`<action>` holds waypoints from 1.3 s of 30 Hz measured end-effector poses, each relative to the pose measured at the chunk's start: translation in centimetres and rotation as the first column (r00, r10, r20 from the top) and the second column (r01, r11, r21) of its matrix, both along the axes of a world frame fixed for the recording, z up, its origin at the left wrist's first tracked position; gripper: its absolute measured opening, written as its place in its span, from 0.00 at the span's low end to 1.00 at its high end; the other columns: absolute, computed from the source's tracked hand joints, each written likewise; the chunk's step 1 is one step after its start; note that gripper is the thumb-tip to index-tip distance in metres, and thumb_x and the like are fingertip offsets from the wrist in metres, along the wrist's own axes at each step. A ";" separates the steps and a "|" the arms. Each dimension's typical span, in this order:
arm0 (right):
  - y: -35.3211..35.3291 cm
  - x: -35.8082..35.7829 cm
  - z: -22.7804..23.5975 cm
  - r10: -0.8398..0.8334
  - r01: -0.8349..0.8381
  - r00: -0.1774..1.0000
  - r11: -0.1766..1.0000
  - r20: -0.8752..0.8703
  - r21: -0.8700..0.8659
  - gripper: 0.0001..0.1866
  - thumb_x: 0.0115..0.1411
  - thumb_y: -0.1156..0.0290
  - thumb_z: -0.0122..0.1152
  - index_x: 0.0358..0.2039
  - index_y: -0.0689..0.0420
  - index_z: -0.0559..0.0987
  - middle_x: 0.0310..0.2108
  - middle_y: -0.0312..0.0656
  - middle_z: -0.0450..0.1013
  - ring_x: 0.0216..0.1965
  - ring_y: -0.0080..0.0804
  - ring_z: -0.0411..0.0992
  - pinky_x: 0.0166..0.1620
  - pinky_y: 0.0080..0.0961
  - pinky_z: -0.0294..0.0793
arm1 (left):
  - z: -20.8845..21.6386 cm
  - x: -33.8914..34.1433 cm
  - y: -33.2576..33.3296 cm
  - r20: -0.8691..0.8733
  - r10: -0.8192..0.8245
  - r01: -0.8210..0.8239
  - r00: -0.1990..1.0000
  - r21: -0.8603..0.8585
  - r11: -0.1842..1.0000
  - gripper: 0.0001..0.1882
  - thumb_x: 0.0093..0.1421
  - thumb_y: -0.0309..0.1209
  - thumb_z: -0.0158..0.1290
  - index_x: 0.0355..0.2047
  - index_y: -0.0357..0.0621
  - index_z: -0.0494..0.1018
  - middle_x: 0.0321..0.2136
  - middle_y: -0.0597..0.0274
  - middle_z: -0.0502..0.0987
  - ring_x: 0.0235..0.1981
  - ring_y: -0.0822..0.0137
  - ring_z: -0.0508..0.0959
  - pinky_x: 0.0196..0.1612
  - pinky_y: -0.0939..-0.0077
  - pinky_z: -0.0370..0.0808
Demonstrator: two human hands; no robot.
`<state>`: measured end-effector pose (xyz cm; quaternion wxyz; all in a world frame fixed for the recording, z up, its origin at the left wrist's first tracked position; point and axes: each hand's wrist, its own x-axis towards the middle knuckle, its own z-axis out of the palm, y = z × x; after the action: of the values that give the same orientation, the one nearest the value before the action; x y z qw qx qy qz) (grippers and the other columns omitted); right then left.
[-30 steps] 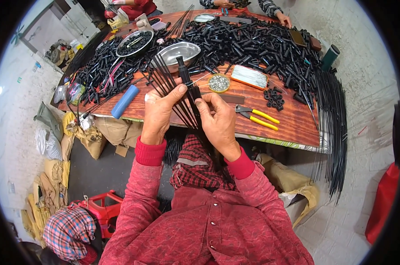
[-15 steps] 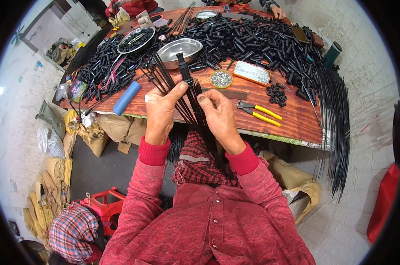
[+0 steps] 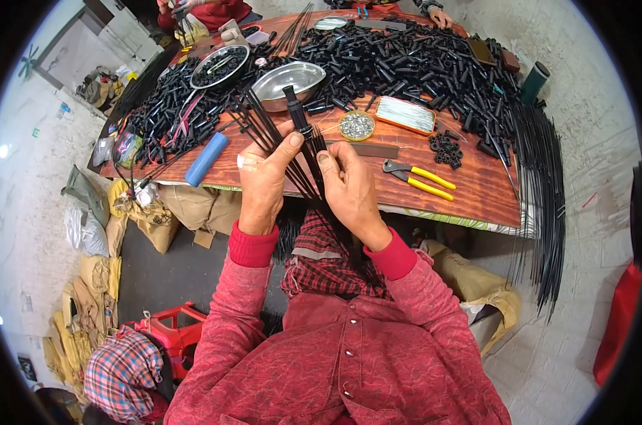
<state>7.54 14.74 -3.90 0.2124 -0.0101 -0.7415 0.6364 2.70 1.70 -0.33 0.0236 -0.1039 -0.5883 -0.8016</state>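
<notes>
A black umbrella frame (image 3: 294,110) stands upright before me, its stepped plastic hub end pointing away and its thin dark ribs fanning out to the left and running down toward my lap. My left hand (image 3: 261,177) is closed round the ribs just below the hub, thumb across the front, white tape on one finger. With thumb and bent fingers my right hand (image 3: 349,188) pinches the ribs on the right side, a little lower. What lies between those fingertips is too small to make out.
On the table lie end-cutting pliers (image 3: 420,178), small black rings (image 3: 445,149), a white tray of pins (image 3: 406,115), a tub of metal bits (image 3: 355,126), a steel bowl (image 3: 289,81) and a blue roll (image 3: 207,159). Black tubes (image 3: 399,60) heap behind; rods (image 3: 544,212) overhang at right.
Both hands keep their grip on the frame and barely shift. The whole view has moved slightly. At the far left, a co-worker's hands have come further into view.
</notes>
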 end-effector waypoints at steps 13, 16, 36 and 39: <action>1.1 0.5 0.4 0.016 -0.022 0.989 0.999 -0.150 -0.037 0.12 0.69 0.67 0.62 0.33 0.62 0.77 0.22 0.30 0.65 0.26 0.13 0.59 0.27 0.19 0.62 | 1.7 -1.0 -3.6 0.024 -0.345 0.342 0.938 -0.215 0.915 0.29 0.58 0.31 0.68 0.57 0.32 0.74 0.46 0.58 0.82 0.45 0.70 0.81 0.53 0.75 0.76; 1.3 0.8 0.8 0.031 -0.040 0.990 0.997 -0.139 -0.063 0.12 0.69 0.67 0.62 0.33 0.63 0.77 0.22 0.29 0.65 0.25 0.13 0.59 0.28 0.18 0.62 | 1.9 -1.5 -4.6 0.000 -0.453 0.445 0.892 -0.184 0.877 0.27 0.59 0.32 0.66 0.57 0.33 0.74 0.46 0.59 0.82 0.48 0.69 0.80 0.56 0.73 0.74; 0.8 2.1 2.6 0.098 -0.104 0.993 0.991 -0.073 -0.085 0.09 0.66 0.69 0.64 0.39 0.63 0.83 0.23 0.30 0.71 0.25 0.14 0.64 0.28 0.19 0.62 | 1.1 -0.3 -2.9 -0.043 -0.269 0.267 0.962 -0.036 0.963 0.14 0.58 0.23 0.64 0.45 0.34 0.81 0.40 0.60 0.84 0.39 0.73 0.82 0.46 0.77 0.78; 0.5 2.3 2.8 0.045 -0.049 0.996 0.998 -0.073 -0.048 0.09 0.66 0.70 0.64 0.38 0.63 0.83 0.23 0.33 0.73 0.25 0.16 0.66 0.28 0.19 0.64 | 0.7 -0.2 -3.4 -0.016 -0.255 0.254 0.967 -0.049 0.966 0.14 0.59 0.24 0.64 0.46 0.34 0.80 0.41 0.60 0.84 0.39 0.73 0.81 0.47 0.76 0.78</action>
<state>9.82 15.24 -1.14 0.2237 0.0250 -0.7173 0.6594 2.52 -1.67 0.35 -0.0756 -0.1880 -0.5882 -0.7829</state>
